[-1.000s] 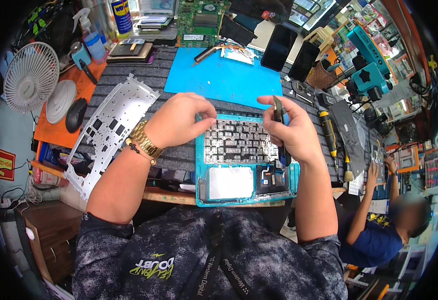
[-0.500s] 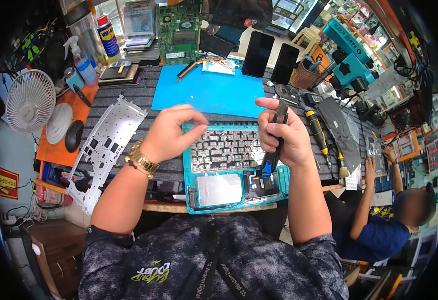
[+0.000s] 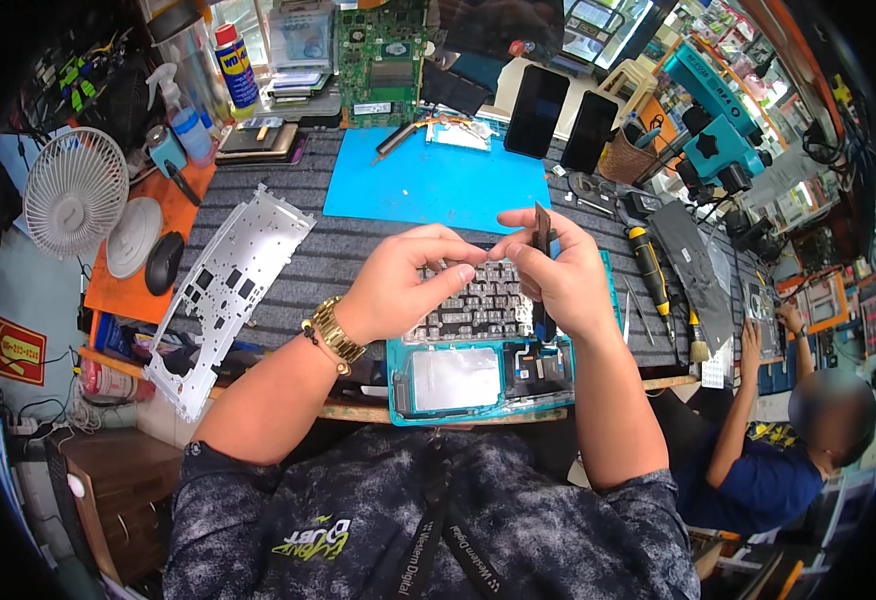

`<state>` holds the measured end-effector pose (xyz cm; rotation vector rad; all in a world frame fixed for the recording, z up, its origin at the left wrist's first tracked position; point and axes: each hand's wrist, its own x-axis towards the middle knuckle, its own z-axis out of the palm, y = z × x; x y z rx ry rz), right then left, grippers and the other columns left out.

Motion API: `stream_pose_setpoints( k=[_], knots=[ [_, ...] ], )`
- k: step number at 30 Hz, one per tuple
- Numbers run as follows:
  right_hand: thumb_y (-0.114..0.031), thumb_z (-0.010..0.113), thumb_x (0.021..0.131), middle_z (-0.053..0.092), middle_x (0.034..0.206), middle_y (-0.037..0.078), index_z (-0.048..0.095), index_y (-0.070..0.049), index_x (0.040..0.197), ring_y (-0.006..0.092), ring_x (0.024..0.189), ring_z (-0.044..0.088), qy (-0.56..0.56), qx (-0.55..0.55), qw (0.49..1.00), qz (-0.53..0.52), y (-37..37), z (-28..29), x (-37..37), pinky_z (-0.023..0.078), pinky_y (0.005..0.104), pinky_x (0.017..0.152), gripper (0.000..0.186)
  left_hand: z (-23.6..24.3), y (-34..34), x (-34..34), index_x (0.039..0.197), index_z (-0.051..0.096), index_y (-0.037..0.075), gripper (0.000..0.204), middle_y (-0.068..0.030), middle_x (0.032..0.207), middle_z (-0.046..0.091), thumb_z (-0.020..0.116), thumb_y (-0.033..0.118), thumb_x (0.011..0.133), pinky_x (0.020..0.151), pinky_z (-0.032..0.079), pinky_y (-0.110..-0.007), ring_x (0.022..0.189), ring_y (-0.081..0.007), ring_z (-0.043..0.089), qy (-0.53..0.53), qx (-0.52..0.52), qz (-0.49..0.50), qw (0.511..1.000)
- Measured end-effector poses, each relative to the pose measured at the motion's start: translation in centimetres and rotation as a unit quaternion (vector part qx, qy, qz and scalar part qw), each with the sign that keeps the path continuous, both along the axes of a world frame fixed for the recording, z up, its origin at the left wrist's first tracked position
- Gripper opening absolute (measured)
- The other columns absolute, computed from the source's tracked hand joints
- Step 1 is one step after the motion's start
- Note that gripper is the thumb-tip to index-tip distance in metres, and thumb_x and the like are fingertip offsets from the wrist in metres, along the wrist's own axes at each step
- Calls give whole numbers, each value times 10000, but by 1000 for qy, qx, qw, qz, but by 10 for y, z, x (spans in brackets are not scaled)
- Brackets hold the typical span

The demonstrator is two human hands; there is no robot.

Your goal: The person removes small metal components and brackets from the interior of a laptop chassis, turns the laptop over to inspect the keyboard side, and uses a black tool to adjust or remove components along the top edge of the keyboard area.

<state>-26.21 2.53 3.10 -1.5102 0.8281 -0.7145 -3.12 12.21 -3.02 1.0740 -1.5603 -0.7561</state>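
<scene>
My left hand, wearing a gold watch, bends over the exposed key assembly in a teal laptop housing, fingertips drawn together; anything between them is too small to make out. My right hand grips a dark flat tool with a blue part, held upright above the housing's right side, index finger extended toward my left fingertips. A perforated silver metal plate lies to the left on the striped mat.
A blue mat lies beyond, with phones and a green circuit board behind it. A fan is far left; a yellow-black screwdriver, brush and teal microscope are right. A co-worker sits at lower right.
My hands have come closer together over the key assembly: the left has moved right and the right index finger now reaches nearly to the left fingertips.
</scene>
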Motion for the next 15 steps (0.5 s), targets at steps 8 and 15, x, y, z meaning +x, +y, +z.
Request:
stream_pose_setpoints(
  k=[8, 15],
  knots=[
    [-41, 762, 1048, 752, 1045, -28, 736, -6, 1431, 20, 731, 580, 3, -43, 999, -19, 8, 4, -14, 452, 219, 624, 385, -1, -1, 13, 1158, 859, 28, 162, -136, 1111, 845, 827, 131, 1037, 885, 626, -405, 989, -293, 806, -98, -37, 70, 992],
    [-23, 692, 1087, 647, 993, 26, 622, -32, 1477, 58, 721, 523, -132, -77, 985, -77, 22, 3, -76, 422, 237, 583, 397, 10, 4, 43, 978, 877, 58, 219, -125, 883, 834, 854, 269, 1031, 790, 599, -458, 870, -322, 783, -175, -28, 176, 968]
  ],
)
